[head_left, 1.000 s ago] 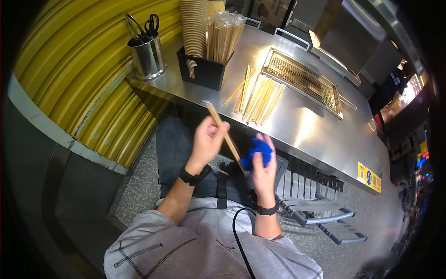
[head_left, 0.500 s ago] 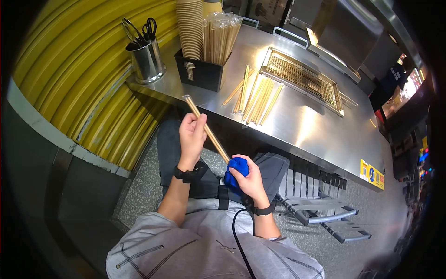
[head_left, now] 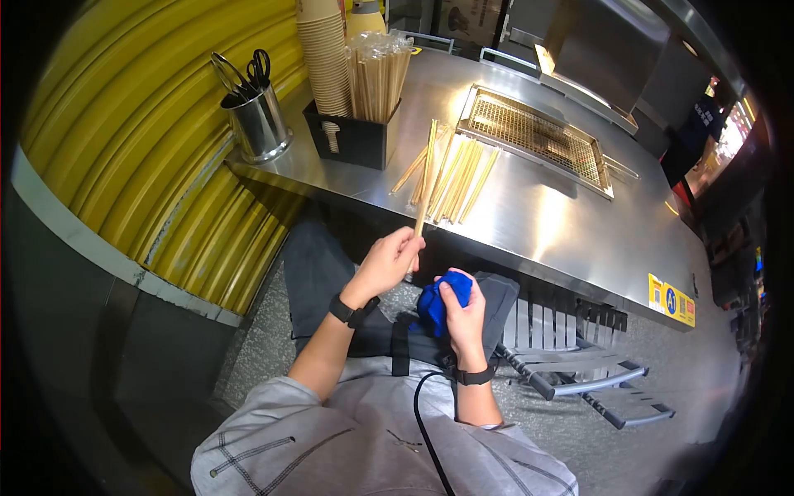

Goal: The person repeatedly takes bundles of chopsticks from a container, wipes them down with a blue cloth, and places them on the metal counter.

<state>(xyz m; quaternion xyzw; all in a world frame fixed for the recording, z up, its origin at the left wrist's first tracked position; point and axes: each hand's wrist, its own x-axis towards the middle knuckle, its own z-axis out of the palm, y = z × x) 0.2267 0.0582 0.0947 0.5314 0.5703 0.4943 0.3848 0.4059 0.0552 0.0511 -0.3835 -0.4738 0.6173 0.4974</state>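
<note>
My left hand (head_left: pixel 387 263) is closed around the lower end of a pair of wooden chopsticks (head_left: pixel 423 217), which points up and away over the table's front edge. In this view its far end overlaps the wrapped chopsticks (head_left: pixel 465 178) lying side by side on the steel table. Bunched in my right hand (head_left: pixel 468 318) is a blue cloth (head_left: pixel 433 304), gripped between thumb and fingers above my lap. The two hands are apart, with the cloth lower and to the right of the chopsticks.
Behind the loose chopsticks stands a black caddy (head_left: pixel 351 142) with stacked paper cups (head_left: pixel 324 62) and wrapped chopsticks. A metal canister (head_left: pixel 259 128) of scissors is at the left, by the yellow corrugated wall (head_left: pixel 149 107). A grill grate (head_left: pixel 533 136) is set in the steel table (head_left: pixel 595 248).
My left hand has moved down and right, and the chopsticks have swung upright, their lower end now clear of the blue cloth. The right hand has shifted slightly right, still holding the cloth.
</note>
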